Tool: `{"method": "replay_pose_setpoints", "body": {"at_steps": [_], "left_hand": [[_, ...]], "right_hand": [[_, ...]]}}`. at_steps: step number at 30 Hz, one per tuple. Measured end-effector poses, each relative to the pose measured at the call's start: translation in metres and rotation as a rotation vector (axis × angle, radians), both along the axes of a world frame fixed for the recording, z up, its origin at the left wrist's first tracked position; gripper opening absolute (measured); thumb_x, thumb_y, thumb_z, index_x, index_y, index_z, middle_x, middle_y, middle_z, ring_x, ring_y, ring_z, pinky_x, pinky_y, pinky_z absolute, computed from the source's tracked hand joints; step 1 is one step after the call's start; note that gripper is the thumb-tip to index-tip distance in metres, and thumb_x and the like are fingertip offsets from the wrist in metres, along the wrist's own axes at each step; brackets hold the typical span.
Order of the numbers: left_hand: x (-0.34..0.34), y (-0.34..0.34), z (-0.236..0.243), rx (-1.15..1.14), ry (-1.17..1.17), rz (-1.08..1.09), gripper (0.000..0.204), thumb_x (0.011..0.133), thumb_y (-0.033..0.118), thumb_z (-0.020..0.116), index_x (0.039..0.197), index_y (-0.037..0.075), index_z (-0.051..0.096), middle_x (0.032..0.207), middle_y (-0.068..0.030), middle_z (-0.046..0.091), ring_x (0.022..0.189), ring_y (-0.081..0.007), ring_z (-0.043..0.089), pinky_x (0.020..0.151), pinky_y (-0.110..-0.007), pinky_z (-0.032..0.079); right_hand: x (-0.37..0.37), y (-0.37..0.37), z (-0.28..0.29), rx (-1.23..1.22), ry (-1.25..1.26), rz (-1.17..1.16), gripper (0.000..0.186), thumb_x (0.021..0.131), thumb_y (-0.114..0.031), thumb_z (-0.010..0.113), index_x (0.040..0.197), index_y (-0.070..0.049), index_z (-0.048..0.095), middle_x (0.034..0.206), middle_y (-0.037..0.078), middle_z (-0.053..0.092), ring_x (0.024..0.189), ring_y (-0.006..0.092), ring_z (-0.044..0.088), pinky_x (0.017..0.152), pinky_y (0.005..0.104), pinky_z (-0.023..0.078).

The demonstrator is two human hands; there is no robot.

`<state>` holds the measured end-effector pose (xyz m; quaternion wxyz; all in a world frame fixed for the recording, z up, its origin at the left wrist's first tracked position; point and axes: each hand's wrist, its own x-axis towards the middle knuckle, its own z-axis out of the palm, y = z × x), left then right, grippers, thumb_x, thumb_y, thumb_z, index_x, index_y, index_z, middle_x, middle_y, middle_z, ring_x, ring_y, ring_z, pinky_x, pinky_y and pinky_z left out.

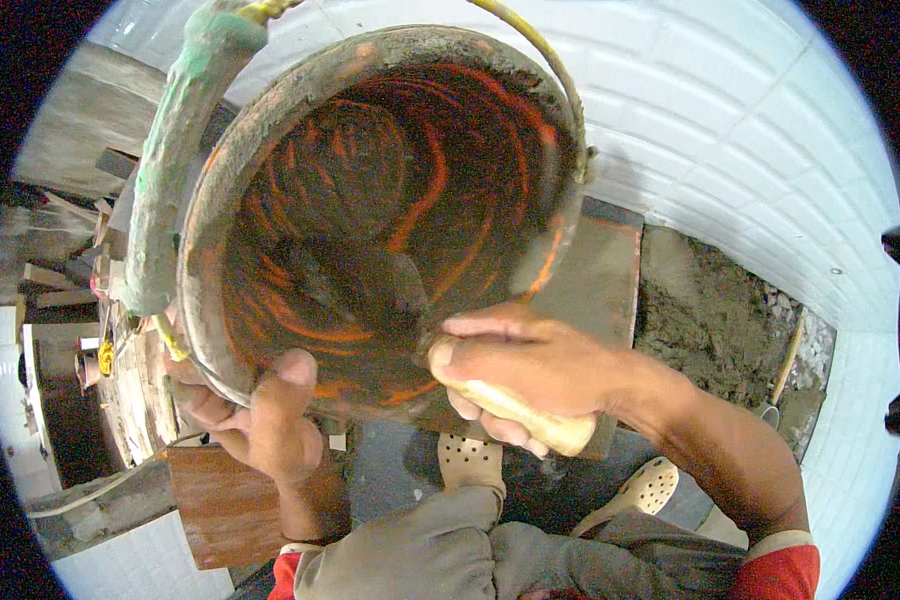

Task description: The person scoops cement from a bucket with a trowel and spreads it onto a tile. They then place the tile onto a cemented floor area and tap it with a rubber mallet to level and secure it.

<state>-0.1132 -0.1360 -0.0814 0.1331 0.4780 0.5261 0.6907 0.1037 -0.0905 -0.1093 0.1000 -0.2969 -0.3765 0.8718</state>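
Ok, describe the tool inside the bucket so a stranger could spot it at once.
Start at the big round mortar-caked orange bucket filling the upper middle. Inside its lower part lies a grey metal trowel blade; the right hand holds its pale wooden handle, the only light wood there.

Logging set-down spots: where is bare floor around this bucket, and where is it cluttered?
Bare: the dark slab right of the bucket and floor between the feet. Crowded: wood scraps far left; mortar heap at the tiled wall.

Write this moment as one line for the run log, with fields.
left hand: grips rim of mortar-smeared orange bucket | right hand: holds wooden-handled trowel, blade inside bucket | bucket: tilted toward person | behind: wet mortar heap, white tiled wall
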Motion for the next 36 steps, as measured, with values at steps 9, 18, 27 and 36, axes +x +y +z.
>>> {"method": "replay_pose_setpoints", "body": {"at_steps": [9, 18, 27, 36], "left_hand": [[-0.014, 0.013, -0.009, -0.01, -0.342, -0.092, 0.058, 0.076, 0.001, 0.072, 0.131, 0.002, 0.054, 0.124, -0.0108, 0.064, 0.113, -0.0215, 0.061, 0.102, -0.038, 0.047], [-0.173, 0.004, 0.014, -0.149, -0.568, 0.087, 0.044, 0.08, 0.008, 0.065, 0.122, -0.003, 0.059, 0.114, -0.0171, 0.068, 0.104, -0.0285, 0.065, 0.097, -0.045, 0.052], [-0.429, 0.0, 0.123, 0.227, -0.506, 0.543, 0.038, 0.098, 0.022, 0.051, 0.133, 0.008, 0.06, 0.123, -0.0197, 0.067, 0.114, -0.0342, 0.066, 0.106, -0.054, 0.049], [-0.574, -0.045, 0.063, -0.487, -0.043, 1.075, 0.038, 0.092, 0.037, 0.064, 0.128, 0.023, 0.066, 0.119, -0.0145, 0.071, 0.11, -0.0312, 0.069, 0.095, -0.048, 0.054]], "right_hand": [[0.015, -0.002, -0.023, -0.602, 0.548, -0.01, 0.056, 0.106, -0.04, 0.045, 0.146, -0.001, 0.042, 0.08, 0.007, 0.057, 0.041, 0.0141, 0.054, 0.033, 0.0281, 0.047], [0.135, -0.028, 0.03, -0.286, 0.136, -0.24, 0.066, 0.094, -0.039, 0.069, 0.131, 0.011, 0.047, 0.089, 0.023, 0.062, 0.058, 0.0267, 0.063, 0.038, 0.0317, 0.05], [0.211, -0.072, 0.041, -0.381, 0.196, -0.504, 0.046, 0.105, -0.022, 0.054, 0.141, 0.004, 0.043, 0.095, 0.021, 0.055, 0.055, 0.0228, 0.052, 0.037, 0.0291, 0.046], [0.263, -0.095, 0.056, -0.355, -0.098, -0.777, 0.073, 0.103, -0.032, 0.052, 0.163, -0.013, 0.015, 0.098, 0.013, 0.05, 0.06, 0.018, 0.045, 0.043, 0.0296, 0.039]]}}
